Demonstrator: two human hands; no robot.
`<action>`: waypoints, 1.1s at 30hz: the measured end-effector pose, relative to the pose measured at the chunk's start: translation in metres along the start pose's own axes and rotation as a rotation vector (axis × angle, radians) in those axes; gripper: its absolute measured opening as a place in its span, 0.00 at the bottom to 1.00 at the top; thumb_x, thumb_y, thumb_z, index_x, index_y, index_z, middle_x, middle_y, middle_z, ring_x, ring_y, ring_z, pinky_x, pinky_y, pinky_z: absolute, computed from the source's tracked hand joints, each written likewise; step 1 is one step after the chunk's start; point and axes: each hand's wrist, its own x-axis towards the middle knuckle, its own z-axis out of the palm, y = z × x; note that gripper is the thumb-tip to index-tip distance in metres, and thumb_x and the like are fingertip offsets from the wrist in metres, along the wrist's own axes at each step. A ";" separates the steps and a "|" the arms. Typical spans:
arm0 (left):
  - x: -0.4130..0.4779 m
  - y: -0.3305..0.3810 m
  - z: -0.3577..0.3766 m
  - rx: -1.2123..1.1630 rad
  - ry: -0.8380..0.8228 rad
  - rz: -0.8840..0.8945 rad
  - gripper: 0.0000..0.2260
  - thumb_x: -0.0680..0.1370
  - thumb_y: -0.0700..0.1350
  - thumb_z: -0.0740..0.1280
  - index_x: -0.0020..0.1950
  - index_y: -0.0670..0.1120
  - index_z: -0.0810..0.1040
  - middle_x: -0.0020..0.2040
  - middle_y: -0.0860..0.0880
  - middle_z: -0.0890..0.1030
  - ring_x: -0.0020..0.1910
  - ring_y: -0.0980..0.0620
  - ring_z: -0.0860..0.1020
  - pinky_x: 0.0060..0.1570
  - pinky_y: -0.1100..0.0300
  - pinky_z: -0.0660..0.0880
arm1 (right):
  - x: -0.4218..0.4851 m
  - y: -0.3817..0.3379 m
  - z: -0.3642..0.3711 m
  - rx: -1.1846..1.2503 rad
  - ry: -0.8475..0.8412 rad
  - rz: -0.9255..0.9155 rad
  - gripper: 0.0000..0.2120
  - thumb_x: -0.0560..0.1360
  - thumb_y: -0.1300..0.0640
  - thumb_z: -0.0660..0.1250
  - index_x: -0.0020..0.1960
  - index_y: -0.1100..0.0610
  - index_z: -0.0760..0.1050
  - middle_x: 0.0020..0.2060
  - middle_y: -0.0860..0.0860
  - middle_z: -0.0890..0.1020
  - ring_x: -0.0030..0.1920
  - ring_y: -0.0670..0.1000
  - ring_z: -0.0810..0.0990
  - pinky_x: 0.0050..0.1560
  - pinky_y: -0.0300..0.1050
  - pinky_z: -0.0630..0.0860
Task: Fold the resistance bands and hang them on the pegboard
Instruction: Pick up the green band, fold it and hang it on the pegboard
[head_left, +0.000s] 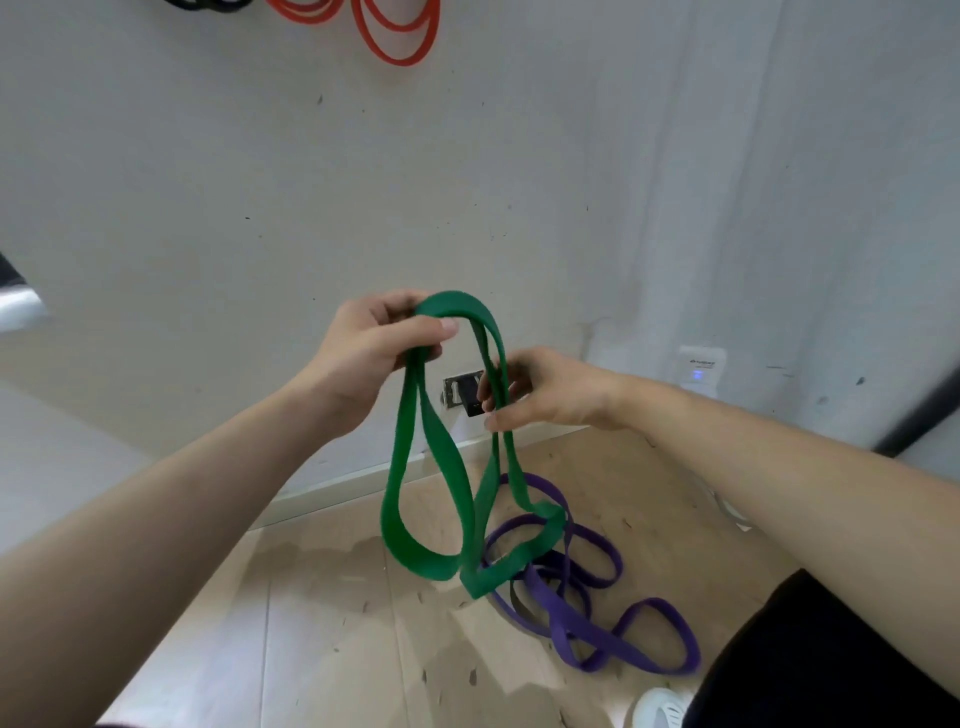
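Note:
A green resistance band (410, 467) hangs in loops in front of me, above the floor. My left hand (374, 353) grips its top fold, thumb over the band. My right hand (540, 389) pinches two strands of the same band a little lower and to the right. Purple resistance bands (576, 618) lie tangled on the wooden floor below. Red bands (397, 31) hang on the wall at the top edge, with dark bands (208, 4) to their left. The pegboard itself is out of view.
A white wall (260, 208) faces me, with a socket and black plug (465, 392) low on it and a small white device with a blue light (698, 371) to the right. A white shoe (660, 709) shows at the bottom edge.

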 end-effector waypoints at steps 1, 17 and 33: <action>0.001 0.000 -0.004 -0.033 0.044 -0.006 0.05 0.71 0.42 0.73 0.46 0.44 0.82 0.34 0.54 0.79 0.37 0.54 0.77 0.47 0.60 0.76 | 0.001 -0.002 -0.003 0.013 0.025 -0.017 0.13 0.72 0.60 0.76 0.56 0.57 0.81 0.50 0.52 0.85 0.54 0.53 0.84 0.61 0.48 0.79; -0.001 -0.013 0.001 0.074 0.015 0.032 0.12 0.74 0.39 0.76 0.57 0.46 0.83 0.52 0.44 0.87 0.55 0.44 0.85 0.61 0.52 0.79 | -0.011 -0.051 -0.028 0.140 0.421 -0.407 0.14 0.73 0.62 0.75 0.58 0.55 0.80 0.47 0.51 0.86 0.50 0.48 0.84 0.54 0.41 0.78; -0.006 -0.044 0.029 0.088 -0.120 -0.045 0.33 0.63 0.53 0.82 0.67 0.54 0.75 0.60 0.50 0.84 0.59 0.53 0.83 0.58 0.57 0.80 | -0.022 -0.053 -0.030 0.342 0.327 -0.429 0.13 0.79 0.69 0.66 0.60 0.57 0.80 0.54 0.63 0.83 0.56 0.62 0.83 0.57 0.49 0.81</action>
